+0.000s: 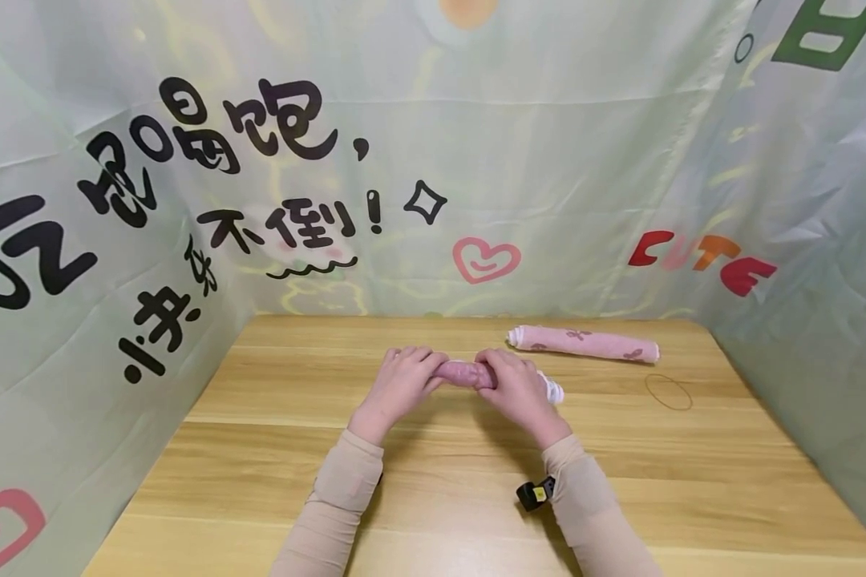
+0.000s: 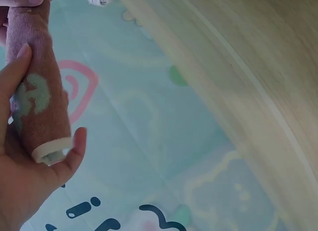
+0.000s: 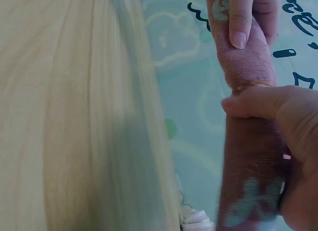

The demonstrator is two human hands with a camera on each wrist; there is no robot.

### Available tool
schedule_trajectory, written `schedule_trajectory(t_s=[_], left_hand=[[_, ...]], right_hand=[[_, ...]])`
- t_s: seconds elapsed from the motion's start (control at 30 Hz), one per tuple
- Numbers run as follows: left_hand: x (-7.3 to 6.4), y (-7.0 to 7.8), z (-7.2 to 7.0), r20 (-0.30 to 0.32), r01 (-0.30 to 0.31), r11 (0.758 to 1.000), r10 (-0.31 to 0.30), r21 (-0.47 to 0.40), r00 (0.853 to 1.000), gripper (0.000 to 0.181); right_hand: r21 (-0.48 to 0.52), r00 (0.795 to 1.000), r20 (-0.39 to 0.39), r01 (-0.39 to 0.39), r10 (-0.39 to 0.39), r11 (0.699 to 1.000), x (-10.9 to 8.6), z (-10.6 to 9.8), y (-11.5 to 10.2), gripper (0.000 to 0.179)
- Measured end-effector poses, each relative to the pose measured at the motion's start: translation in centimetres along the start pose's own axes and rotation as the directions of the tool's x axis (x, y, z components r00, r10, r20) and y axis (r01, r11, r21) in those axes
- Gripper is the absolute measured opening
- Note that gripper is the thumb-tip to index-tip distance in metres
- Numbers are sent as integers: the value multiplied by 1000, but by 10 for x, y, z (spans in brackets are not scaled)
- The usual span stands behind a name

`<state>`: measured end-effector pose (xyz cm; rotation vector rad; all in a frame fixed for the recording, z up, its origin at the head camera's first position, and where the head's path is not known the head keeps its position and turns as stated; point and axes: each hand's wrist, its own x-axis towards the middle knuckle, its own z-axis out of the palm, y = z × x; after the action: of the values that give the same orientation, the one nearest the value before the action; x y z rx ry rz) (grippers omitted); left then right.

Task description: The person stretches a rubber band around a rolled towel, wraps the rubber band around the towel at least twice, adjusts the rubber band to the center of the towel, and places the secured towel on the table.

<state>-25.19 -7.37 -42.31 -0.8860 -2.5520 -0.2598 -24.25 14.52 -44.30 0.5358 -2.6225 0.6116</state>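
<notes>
Both hands hold a rolled pink towel in the air over the middle of the table. My left hand grips its left part, with the thumb lying along the cloth. Around the right part curl the fingers of my right hand, and a white end of the roll sticks out past it. In the right wrist view a thin rubber band circles the towel beside the right thumb. A pale green pattern shows on the cloth in the left wrist view.
A second rolled pink towel lies at the back right of the wooden table. In front of its right end lies a loose rubber band. Printed fabric walls stand along the back and both sides.
</notes>
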Motion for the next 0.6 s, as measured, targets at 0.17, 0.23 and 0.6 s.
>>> schedule_trajectory(t_s=[0.17, 0.23, 0.6], left_hand=[[1, -2, 3, -96, -53, 998, 57, 40, 994, 25], [1, -3, 5, -142, -73, 997, 78, 38, 987, 23], [4, -2, 5, -293, -175, 982, 190, 75, 937, 16]], right_hand=[[110, 997, 71, 8, -15, 994, -1, -4, 2, 38], [203, 995, 104, -23, 2, 979, -1, -6, 2, 34], [445, 994, 53, -111, 98, 888, 4, -13, -5, 10]])
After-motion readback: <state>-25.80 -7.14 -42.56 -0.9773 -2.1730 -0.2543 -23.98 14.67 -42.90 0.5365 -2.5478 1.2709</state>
